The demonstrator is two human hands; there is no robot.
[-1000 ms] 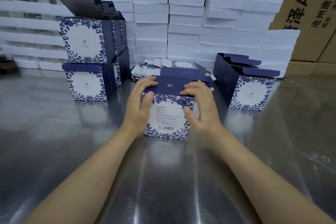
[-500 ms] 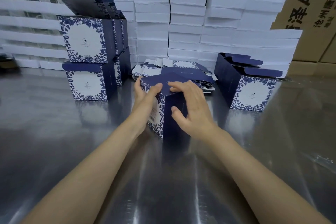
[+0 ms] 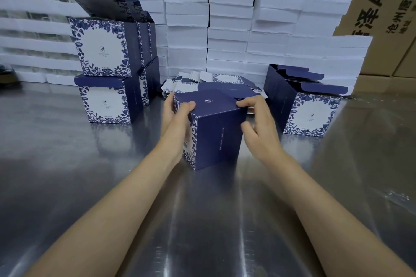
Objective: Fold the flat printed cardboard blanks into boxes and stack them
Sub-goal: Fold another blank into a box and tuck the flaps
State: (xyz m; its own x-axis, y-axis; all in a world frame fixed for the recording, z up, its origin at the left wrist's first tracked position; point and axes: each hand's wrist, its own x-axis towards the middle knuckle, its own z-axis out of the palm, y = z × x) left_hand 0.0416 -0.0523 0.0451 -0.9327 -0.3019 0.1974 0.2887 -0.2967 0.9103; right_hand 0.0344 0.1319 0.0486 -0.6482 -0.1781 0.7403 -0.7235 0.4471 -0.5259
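Since half a second ago, both hands have turned the folded box point(image 3: 216, 128) a little further, so a plain navy side now faces the viewer and one bottom corner points forward. Meanwhile, the right hand point(image 3: 258, 126) has slid from the lid's middle to its right edge.

The left hand point(image 3: 177, 119) grips the box's left, flower-printed side, thumb lying on the closed lid near the corner and fingers wrapped round behind. The right hand's fingers bend over the lid's right edge, while its thumb reaches towards the navy side; whether it touches cannot be told. Both bare forearms stretch in from the bottom of the view.

The folded box stands upright on a shiny steel table point(image 3: 202, 220), in the centre. Just behind it lies a loose pile of flat blanks point(image 3: 225, 80), blue and white. To the left are the stacked boxes point(image 3: 105, 47), two high, white fronts framed in blue leaves, with more tucked behind; the top one has its lid flap raised. To the right, near the right hand, stand open boxes point(image 3: 310, 112) with flaps up. Behind everything rises a wall of white cartons point(image 3: 231, 29), and behind those, brown cartons point(image 3: 382, 7) with large black lettering.
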